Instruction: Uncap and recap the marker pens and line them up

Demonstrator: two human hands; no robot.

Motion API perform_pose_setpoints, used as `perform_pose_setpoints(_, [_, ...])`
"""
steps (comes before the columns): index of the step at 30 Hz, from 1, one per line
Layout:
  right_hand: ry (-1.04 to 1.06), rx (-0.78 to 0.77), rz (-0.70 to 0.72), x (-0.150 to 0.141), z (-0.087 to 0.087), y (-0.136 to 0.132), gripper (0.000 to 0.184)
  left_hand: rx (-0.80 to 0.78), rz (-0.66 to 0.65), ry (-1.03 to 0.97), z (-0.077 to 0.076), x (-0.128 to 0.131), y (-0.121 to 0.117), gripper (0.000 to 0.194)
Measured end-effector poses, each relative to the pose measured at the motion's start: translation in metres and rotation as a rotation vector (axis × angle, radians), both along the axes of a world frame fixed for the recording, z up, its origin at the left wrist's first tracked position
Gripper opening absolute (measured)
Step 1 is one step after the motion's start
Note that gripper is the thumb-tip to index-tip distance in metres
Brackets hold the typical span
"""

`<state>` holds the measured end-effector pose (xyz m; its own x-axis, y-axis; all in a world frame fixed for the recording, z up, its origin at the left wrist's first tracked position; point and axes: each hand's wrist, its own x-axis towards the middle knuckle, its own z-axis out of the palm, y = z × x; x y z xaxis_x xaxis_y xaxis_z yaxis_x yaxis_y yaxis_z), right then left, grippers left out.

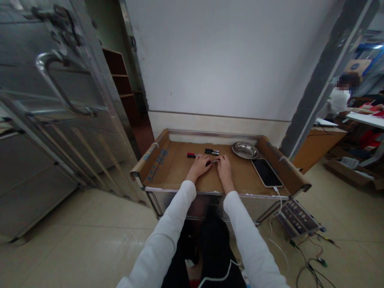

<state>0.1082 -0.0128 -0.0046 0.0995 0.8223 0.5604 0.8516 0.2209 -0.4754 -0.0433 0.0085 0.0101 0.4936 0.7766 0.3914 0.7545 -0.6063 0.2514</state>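
My left hand [199,167] rests low over the cardboard-lined tray table, its fingers closed on a small dark piece [208,163] whose kind is too small to tell. Close beside it, my right hand [223,167] has its fingertips pinched together near the same spot; what they hold is mostly hidden, with a small shiny bit between the hands. Just beyond the left hand lies a red-and-black-handled tool [191,155], its far end partly covered by the fingers. Behind both hands are black-and-silver slim pieces [212,152] lying side by side.
A round metal dish [245,150] stands at the tray's back right. In front of it lies a phone [267,173] with a white cable [279,196] hanging over the edge. Raised cardboard sides [156,158] border the tray. A boxy device [300,219] and wires are on the floor.
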Motion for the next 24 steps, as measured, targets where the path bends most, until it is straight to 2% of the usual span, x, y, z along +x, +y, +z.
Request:
perform_pose_setpoints(5, [0.111,0.036,-0.133,0.0033,-0.0054,0.0018,0.028,0.029,0.052,-0.05,0.003,0.0011,-0.0025,0.019])
perform_pose_setpoints(11, [0.103,0.067,0.013,0.0022,-0.0066,0.0041,0.029,0.036,0.073,-0.053,0.0053,0.0017,-0.0049,0.02])
perform_pose_setpoints(20, [0.135,0.098,-0.001,0.0018,-0.0031,0.0021,0.028,0.049,0.081,-0.074,0.0057,0.0015,-0.0062,0.02])
perform_pose_setpoints(24, [0.106,0.078,0.053,0.0006,-0.0022,0.0023,0.027,0.063,0.067,-0.073,0.003,0.0015,-0.0034,0.019])
